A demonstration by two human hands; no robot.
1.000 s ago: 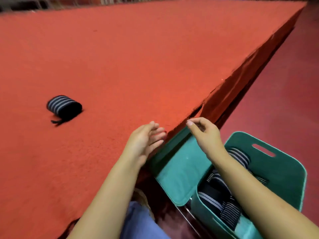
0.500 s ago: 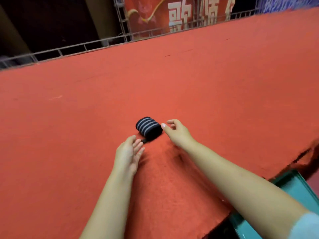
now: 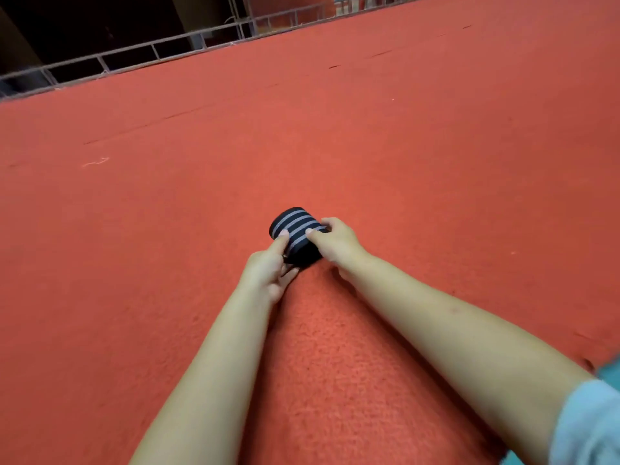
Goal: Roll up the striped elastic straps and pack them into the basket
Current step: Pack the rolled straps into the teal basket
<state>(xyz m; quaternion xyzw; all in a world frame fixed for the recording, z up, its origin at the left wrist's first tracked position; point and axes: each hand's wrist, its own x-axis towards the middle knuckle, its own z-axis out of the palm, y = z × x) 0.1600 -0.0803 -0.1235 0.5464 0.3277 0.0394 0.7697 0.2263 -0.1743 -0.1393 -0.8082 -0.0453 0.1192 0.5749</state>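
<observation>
- A rolled strap, a stubby cylinder of black elastic with pale grey stripes round it, lies on the surface, a broad spread of orange-red felt with a coarse, nubbly pile.
- The left hand has its thumb on the roll's near side, fingers curled beneath.
- The right hand pinches the roll's right end between thumb and fingers.
- A light blue sleeve shows at the lower right.
- A grey metal railing edges the far side.
- No legible writing shows.

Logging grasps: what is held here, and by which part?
The rolled striped strap, right hand gripping its right end, left hand fingertips on its near side.
</observation>
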